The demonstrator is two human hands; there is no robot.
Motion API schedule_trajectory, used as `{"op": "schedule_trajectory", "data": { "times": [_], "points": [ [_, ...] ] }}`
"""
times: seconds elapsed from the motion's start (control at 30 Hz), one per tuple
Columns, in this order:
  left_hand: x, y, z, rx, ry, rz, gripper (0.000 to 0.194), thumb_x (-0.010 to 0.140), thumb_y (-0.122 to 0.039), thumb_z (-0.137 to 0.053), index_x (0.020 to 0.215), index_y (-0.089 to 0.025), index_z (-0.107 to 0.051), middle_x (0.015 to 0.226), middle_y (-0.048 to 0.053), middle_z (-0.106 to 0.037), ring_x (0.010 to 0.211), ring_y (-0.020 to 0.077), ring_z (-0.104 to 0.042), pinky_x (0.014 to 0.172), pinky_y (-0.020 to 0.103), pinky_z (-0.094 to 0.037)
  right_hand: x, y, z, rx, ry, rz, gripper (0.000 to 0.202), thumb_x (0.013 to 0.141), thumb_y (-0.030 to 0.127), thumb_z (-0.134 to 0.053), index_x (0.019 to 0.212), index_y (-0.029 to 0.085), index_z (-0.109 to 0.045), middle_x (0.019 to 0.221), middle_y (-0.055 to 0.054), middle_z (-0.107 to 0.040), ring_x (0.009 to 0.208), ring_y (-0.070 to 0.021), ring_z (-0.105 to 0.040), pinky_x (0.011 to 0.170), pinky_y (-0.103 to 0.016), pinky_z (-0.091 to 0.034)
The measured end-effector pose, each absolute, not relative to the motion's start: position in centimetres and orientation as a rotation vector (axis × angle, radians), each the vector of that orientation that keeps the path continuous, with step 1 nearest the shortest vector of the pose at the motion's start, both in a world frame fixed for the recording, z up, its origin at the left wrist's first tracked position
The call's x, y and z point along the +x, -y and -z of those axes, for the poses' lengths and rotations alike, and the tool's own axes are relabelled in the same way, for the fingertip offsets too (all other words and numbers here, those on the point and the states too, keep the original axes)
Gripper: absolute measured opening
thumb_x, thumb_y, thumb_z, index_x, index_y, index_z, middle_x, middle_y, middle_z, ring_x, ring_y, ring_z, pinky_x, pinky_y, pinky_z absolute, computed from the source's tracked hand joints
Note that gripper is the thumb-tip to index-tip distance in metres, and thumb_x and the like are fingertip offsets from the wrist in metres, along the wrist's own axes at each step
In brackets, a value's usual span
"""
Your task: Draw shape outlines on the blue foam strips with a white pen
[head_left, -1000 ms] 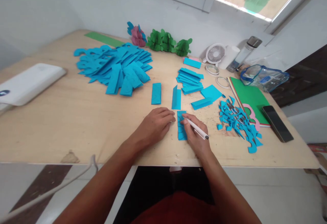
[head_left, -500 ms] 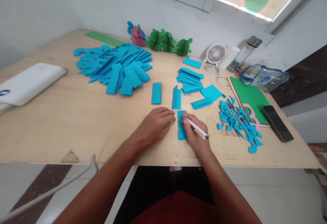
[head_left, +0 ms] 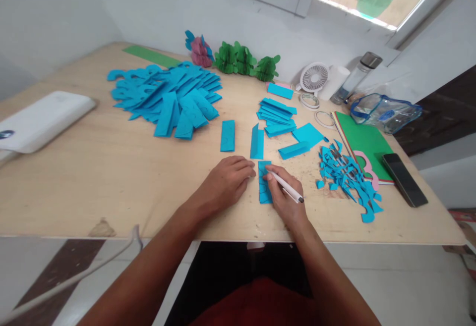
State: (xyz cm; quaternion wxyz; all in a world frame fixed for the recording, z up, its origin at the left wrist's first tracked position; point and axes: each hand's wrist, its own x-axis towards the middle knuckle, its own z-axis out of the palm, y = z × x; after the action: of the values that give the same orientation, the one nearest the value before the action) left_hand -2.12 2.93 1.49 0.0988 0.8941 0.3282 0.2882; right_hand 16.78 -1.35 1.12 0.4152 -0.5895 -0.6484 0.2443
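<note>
1. Pale wood tabletop (head_left: 111,182) stretches across the frame, its near edge crossing below the middle.
2. Just above that edge, right of the lower centre, the right hand (head_left: 290,208) has its thumb and fingers pinched around a white pen (head_left: 285,185), slanting up and left.
3. Beneath the pen's writing end lies a narrow blue paper strip (head_left: 264,188), flat and upright in the frame, bearing dark curved lines. Right-hand fingers cover part of its right side; the pen's exact contact is too small to tell.
4. Just beside the strip's left edge, the left hand (head_left: 227,181) rests on the table, fingers close together and slightly bent; whether anything sits under them I cannot tell.
5. Compared with half a second ago, hands, pen and strip hold practically the same places; I can make out no clear change in the drawn lines.
6. Right of centre, blue scraps (head_left: 344,168) lie heaped near a black phone (head_left: 404,180).
7. Just above the hands stand out a folded blue piece (head_left: 257,142) and a single blue rectangle (head_left: 227,136); a large blue pile (head_left: 163,93) fills the upper left.
8. Farthest, along the wall (head_left: 156,9), sit green paper figures (head_left: 227,58) and a white fan (head_left: 314,78).
</note>
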Motion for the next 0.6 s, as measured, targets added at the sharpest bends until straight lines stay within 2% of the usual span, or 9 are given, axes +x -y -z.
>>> {"op": "schedule_trajectory", "data": {
  "times": [0.6],
  "points": [
    [-2.13,-2.95,-1.37,2.647,-0.975,-0.838,0.025,0.089,-0.009,-0.043,0.095,-0.016,-0.065,0.108,0.010,-0.071,0.105,0.0237,-0.063,0.094,0.043,-0.052,16.87,1.21,-0.79,-1.481,1.670,-0.573,0.022,0.091,0.029,-0.055,0.105,0.025,-0.070,0.098,-0.004,-0.077,0.089,-0.0228,-0.072,0.074,-0.032,-0.055]
  ]
}}
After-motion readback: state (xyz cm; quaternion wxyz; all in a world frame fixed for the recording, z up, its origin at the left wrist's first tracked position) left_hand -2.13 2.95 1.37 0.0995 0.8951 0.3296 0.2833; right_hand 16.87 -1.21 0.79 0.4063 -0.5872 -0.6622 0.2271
